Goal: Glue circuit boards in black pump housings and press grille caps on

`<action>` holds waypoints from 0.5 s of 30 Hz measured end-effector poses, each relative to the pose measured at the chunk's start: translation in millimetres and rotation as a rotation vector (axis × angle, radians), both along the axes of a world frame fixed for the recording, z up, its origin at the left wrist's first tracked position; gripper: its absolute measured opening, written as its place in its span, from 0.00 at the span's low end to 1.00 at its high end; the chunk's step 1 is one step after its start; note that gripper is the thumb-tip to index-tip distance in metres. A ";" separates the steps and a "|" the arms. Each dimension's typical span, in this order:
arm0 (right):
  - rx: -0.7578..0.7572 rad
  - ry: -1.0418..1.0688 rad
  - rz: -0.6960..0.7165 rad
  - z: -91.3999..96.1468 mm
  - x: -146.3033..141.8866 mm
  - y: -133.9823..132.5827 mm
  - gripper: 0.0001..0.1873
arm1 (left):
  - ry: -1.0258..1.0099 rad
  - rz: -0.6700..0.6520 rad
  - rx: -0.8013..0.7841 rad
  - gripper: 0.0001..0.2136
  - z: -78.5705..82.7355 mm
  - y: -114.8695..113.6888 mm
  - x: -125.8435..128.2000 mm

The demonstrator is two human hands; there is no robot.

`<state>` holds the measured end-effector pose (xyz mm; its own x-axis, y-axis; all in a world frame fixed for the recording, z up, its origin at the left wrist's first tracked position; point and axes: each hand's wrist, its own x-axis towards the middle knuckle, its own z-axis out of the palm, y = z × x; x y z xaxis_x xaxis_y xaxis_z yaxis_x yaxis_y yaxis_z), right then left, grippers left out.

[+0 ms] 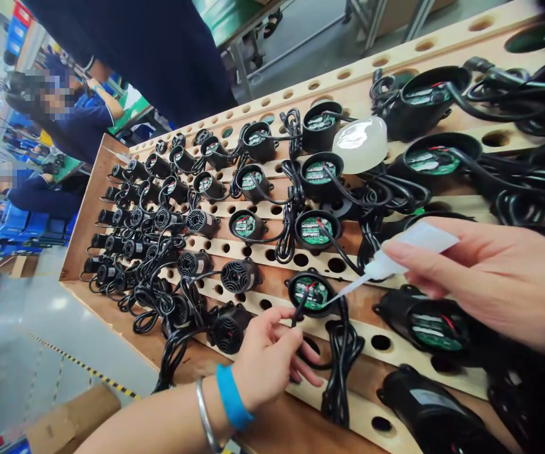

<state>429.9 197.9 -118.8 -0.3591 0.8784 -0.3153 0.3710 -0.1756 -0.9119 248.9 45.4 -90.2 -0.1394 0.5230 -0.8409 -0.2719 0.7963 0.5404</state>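
My right hand (499, 271) is closed round a small translucent squeeze bottle (417, 246) with a long thin nozzle. The nozzle's tip points down to the left, at the rim of a round black housing (313, 293) with a green circuit board (317, 295) inside. Whether the tip touches the board, I cannot tell. Just below that housing, my left hand (272, 353) pinches the black cable (297, 315) that comes out of it. A bundled black cable (343, 359) hangs beside the fingers. A blue band and a metal bangle circle the left wrist.
Rows of black housings, several open with boards showing, sit on a wooden rack (447, 44) with round holes. A whitish translucent container (361, 144) stands among them. People in dark clothes (135, 57) are beyond the rack. A cardboard box (74, 419) lies on the floor at lower left.
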 end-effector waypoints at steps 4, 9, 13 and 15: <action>0.000 -0.036 0.086 8.6 -12.8 1.0 0.35 | -0.040 -0.010 -0.011 0.37 1.8 0.3 -0.2; -0.024 -0.027 0.174 2.3 -16.6 0.6 0.33 | -0.056 0.004 0.002 0.33 2.9 0.2 0.4; 0.004 -0.016 0.195 -4.3 -19.0 -0.7 0.31 | -0.059 0.028 -0.019 0.33 2.5 -0.7 1.6; -0.007 -0.011 0.207 -6.0 -21.1 -1.0 0.30 | -0.072 0.029 -0.043 0.35 2.9 -0.8 1.9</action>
